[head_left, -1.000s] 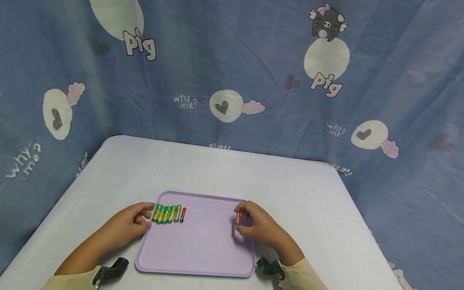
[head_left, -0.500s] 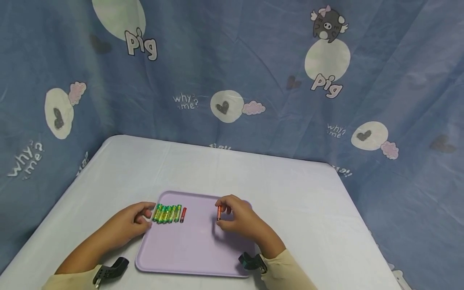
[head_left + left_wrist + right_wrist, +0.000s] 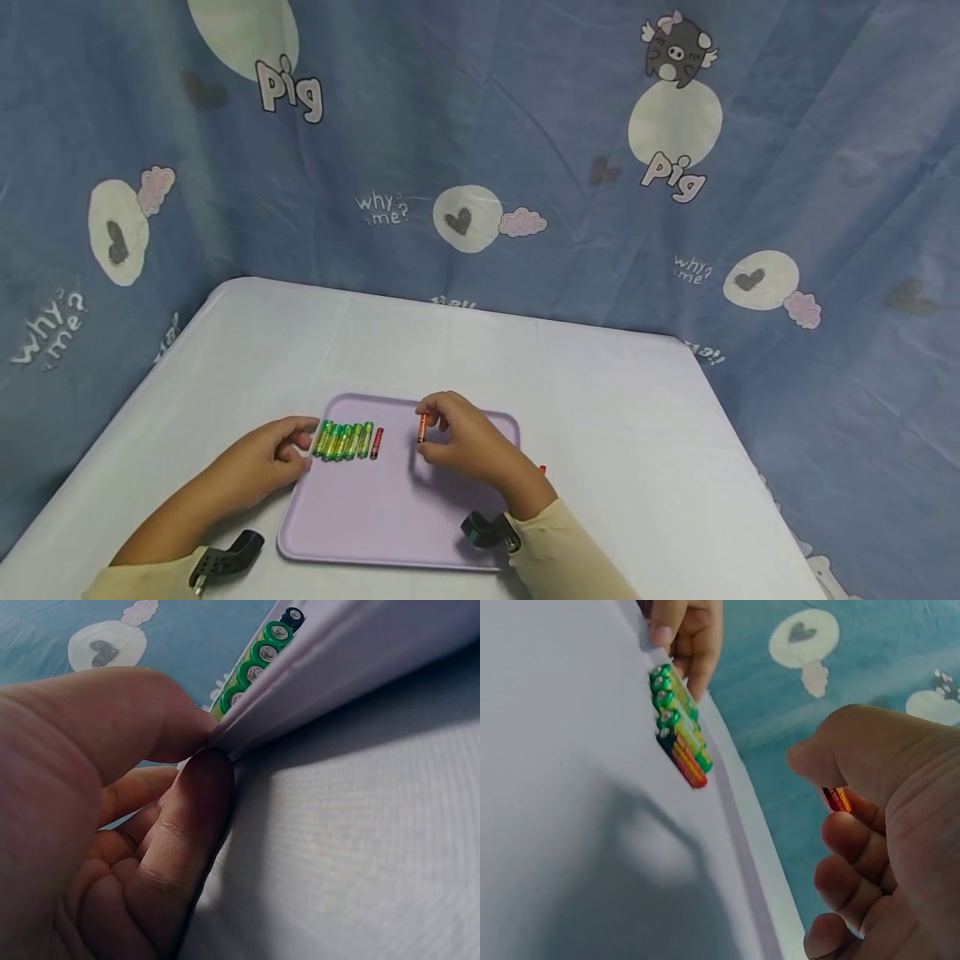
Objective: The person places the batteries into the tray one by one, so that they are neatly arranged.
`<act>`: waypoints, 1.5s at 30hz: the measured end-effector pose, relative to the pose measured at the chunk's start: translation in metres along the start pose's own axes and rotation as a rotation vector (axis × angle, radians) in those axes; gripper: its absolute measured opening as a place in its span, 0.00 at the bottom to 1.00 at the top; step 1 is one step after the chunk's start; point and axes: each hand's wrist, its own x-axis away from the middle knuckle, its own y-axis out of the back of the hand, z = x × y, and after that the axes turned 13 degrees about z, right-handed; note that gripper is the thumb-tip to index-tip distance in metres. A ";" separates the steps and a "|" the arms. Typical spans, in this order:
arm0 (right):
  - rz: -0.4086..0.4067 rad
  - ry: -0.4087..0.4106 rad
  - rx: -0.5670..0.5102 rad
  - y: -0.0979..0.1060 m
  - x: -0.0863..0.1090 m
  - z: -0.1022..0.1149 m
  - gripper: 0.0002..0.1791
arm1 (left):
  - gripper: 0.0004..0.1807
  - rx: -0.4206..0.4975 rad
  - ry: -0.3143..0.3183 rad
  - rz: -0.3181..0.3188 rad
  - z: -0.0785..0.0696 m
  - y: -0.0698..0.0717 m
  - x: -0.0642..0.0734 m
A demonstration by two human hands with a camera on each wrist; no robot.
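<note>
A lilac tray (image 3: 390, 517) lies on the white table, its left edge pinched between the thumb and fingers of my left hand (image 3: 273, 454); the left wrist view shows the grip on the rim (image 3: 225, 735). Along the tray's left side several green-and-yellow batteries (image 3: 343, 442) lie side by side, with one red battery (image 3: 377, 443) at the right end of the row. My right hand (image 3: 468, 442) holds another red battery (image 3: 423, 427) upright above the tray, to the right of the row. In the right wrist view, the thumb and fingers hide most of this held battery (image 3: 837, 799).
A small red object (image 3: 543, 470) shows past my right forearm, mostly hidden, to the right of the tray. The white tabletop (image 3: 637, 433) extends behind and beside the tray. A blue printed curtain (image 3: 337, 167) hangs behind it.
My right hand has carried the red battery leftward across the tray, toward the row. A small red object has come into view behind the right forearm. The left hand stays at the tray's edge.
</note>
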 end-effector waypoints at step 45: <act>0.203 -0.113 0.158 -0.034 -0.058 0.015 0.18 | 0.34 -0.003 -0.001 0.002 -0.002 0.001 0.001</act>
